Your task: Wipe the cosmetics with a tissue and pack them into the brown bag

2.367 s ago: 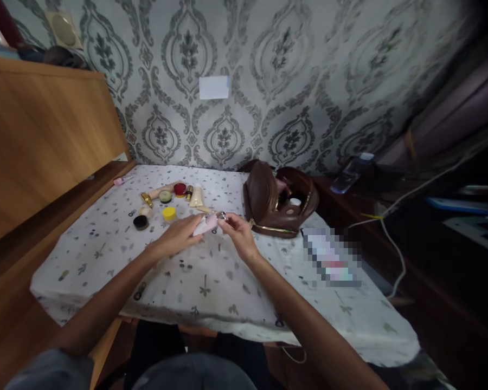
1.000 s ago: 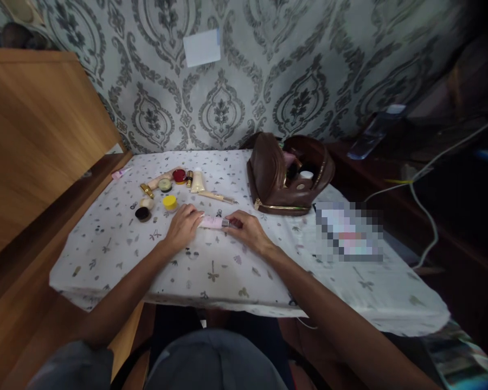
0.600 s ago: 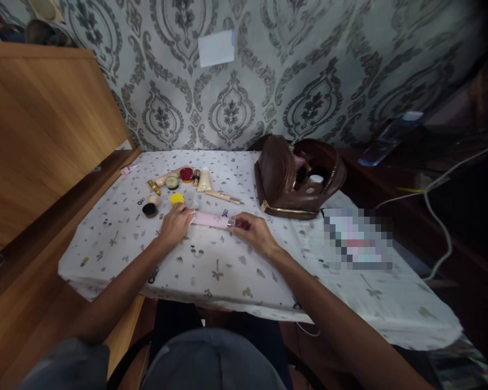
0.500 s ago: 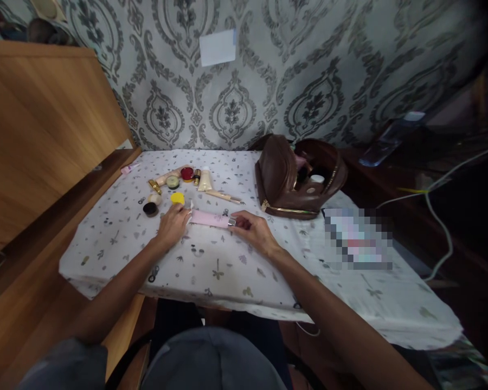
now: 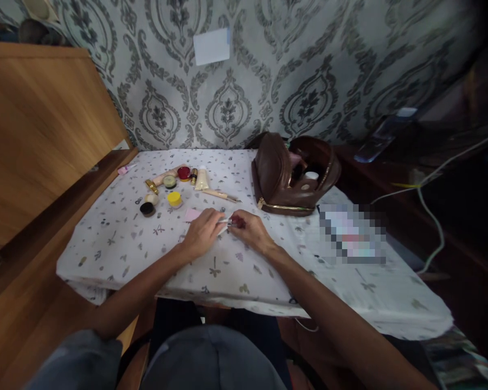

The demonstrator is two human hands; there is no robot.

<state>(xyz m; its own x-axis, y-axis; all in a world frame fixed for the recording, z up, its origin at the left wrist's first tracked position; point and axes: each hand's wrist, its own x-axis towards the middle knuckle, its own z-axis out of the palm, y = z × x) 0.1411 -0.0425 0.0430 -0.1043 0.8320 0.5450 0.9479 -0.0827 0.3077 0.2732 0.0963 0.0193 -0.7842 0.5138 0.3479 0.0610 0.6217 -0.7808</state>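
Note:
A pink tube [image 5: 192,215] lies just over the tabletop, mostly covered by my left hand; only its flat end shows. My left hand [image 5: 202,234] is closed around the tube with a white tissue [image 5: 223,228] in its fingers, close to the cap end. My right hand [image 5: 252,227] pinches the tube's capped end, the silver cap being largely hidden by the fingertips. Both hands almost meet. Beyond them lie a yellow-lidded jar [image 5: 174,199], a black-lidded jar [image 5: 147,209] and a slim beige stick [image 5: 220,195].
A brown bag [image 5: 276,173] stands unzipped at the back right, with items inside. Further cosmetics, including a cream tube [image 5: 202,177] and a red-topped jar [image 5: 184,173], are grouped at back left. A blurred-out flat item [image 5: 352,233] lies to the right. A wooden panel [image 5: 44,108] borders the left side.
My left hand has slid right along the tube with the tissue, from its flat end to its cap end. My right hand keeps its hold at the cap. The view has shifted slightly.

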